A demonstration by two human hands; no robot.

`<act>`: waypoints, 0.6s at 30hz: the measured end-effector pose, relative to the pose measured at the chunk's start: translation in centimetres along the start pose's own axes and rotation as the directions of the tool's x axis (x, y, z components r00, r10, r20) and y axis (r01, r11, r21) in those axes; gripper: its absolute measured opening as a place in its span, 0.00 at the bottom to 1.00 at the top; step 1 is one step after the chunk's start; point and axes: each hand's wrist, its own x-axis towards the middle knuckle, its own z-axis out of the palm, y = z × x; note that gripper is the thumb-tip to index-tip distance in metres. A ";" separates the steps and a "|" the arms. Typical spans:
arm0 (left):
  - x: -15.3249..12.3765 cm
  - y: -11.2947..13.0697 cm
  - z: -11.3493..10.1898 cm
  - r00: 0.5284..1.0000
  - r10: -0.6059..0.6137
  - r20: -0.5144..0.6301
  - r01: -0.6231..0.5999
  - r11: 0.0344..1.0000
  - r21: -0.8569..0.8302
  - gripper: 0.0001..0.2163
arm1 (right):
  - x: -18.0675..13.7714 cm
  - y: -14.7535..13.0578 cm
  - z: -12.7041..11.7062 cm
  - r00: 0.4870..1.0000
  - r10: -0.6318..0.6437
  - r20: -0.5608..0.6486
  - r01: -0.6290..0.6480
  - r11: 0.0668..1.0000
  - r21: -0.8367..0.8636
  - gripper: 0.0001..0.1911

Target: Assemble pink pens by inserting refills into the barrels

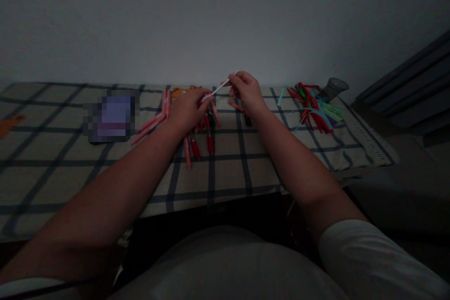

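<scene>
Pinching a white stick [218, 87] at either end, the left hand [188, 111] and right hand [247, 90] have their fingertips closed on it above the checked cloth [70, 168]. The stick slants toward 2 o'clock. Red pens [197, 145] lie at 6 o'clock beneath it, coloured strips [311, 105] at 3 o'clock, and any writing on the purple card [114, 115] at 9 o'clock is blurred.

Around the checked cloth

A checked tablecloth [52, 168] is covering the table. Coloured paper strips [312, 105] are lying heaped at its far right end, a glass jar [333, 88] is sitting just beyond them, and a pale wall [211, 18] is rising behind
</scene>
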 end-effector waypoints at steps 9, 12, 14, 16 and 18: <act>0.3 -0.7 0.4 0.996 0.092 -0.010 -0.092 0.995 -0.023 0.19 | 0.8 -0.5 -0.1 0.994 -0.101 -0.050 0.091 0.980 -0.178 0.32; 0.3 -0.8 0.5 0.994 0.102 -0.028 -0.103 0.995 -0.017 0.18 | 1.2 0.2 -0.4 0.992 -0.091 -0.083 0.077 0.984 -0.163 0.30; 0.3 -0.8 0.5 0.994 0.106 -0.040 -0.107 0.994 -0.014 0.18 | 1.3 0.5 -0.6 0.992 -0.082 -0.094 0.065 0.983 -0.171 0.28; 0.3 -0.8 0.5 0.993 0.110 -0.046 -0.110 0.994 -0.017 0.18 | 1.4 0.7 -0.7 0.994 -0.068 -0.090 0.049 0.979 -0.199 0.26; 0.3 -0.8 0.4 0.992 0.114 -0.046 -0.115 0.993 -0.023 0.17 | 1.3 0.8 -0.8 0.995 -0.053 -0.080 0.034 0.972 -0.231 0.22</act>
